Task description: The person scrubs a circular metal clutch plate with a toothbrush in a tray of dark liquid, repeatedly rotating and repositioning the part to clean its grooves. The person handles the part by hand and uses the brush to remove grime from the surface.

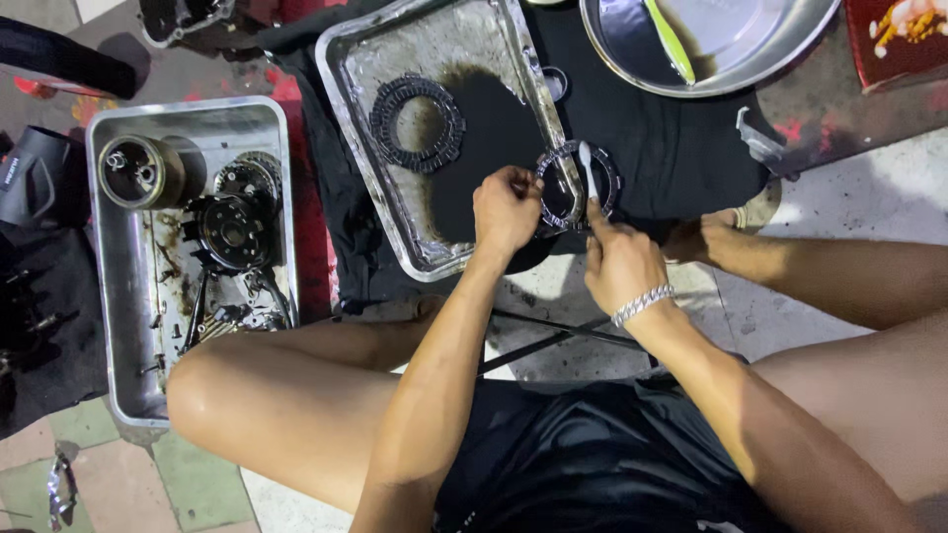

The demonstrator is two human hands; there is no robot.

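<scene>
Floor job here: tiled floor (869,197) with a black cloth (671,138) spread over it, the person sitting low with knees either side of the work.

The left hand (506,209) has its grip closed on the rim of a dark toothed clutch ring (578,188), holding it up just over the near edge of the oily tray (341,89). The right hand (622,262) is pinched shut on a thin pale tool (587,170) whose tip sits against the ring's far side. My take: best to hold the ring steady by the rim, work around it in short strokes, and keep it over the tray so any muck lands there, since oily fingers could let it slip.

Containers, biggest first:
- Round steel basin (612,39), beyond the right grip: a yellow-green stick (670,39) lies in it, otherwise I can't see much.
- Oily tray, just beyond the left grip: a black puddle and a second toothed ring (417,122) lying flat.
- Deep steel parts tray (118,326), well off to the left of the left grip: a drum-shaped part (143,170), a round black clutch piece (232,232), plus small bits and bolts I can't sort out.
</scene>
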